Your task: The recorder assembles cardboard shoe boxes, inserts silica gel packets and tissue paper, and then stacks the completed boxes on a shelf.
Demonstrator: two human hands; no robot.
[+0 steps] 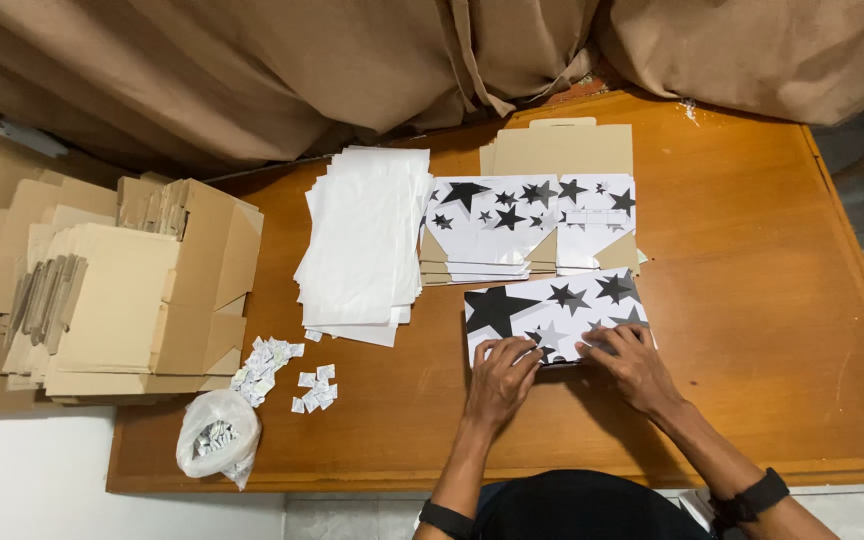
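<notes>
Brown cardboard flats (102, 290) sit in a big pile at the far left, partly off the wooden desk (752, 300). Next to them, near the desk's front edge, is a clear plastic bag (217, 440) with little packets inside. More small white packets (287, 375) lie loose just beside it. A stack of thin white paper sheets (367, 240) comes next, toward the middle.

Then comes a pile of flat boxes with black stars (527, 225), lying farther back on the desk. Just in front of that pile, and close to the person, is one star box (552, 310). Its long side runs left to right, across the person's body.

The left hand (502, 378) rests on the near left part of the star box, fingers flat and spread, pressing down. The right hand (632, 365) rests on the near right part the same way. Neither grip is closed around the box; both are open and flat on top of it. The box lies just ahead of both hands, away from the person. Both hands are about as near to it as each other. Brown cloth (352, 70) hangs along the back of the desk.
</notes>
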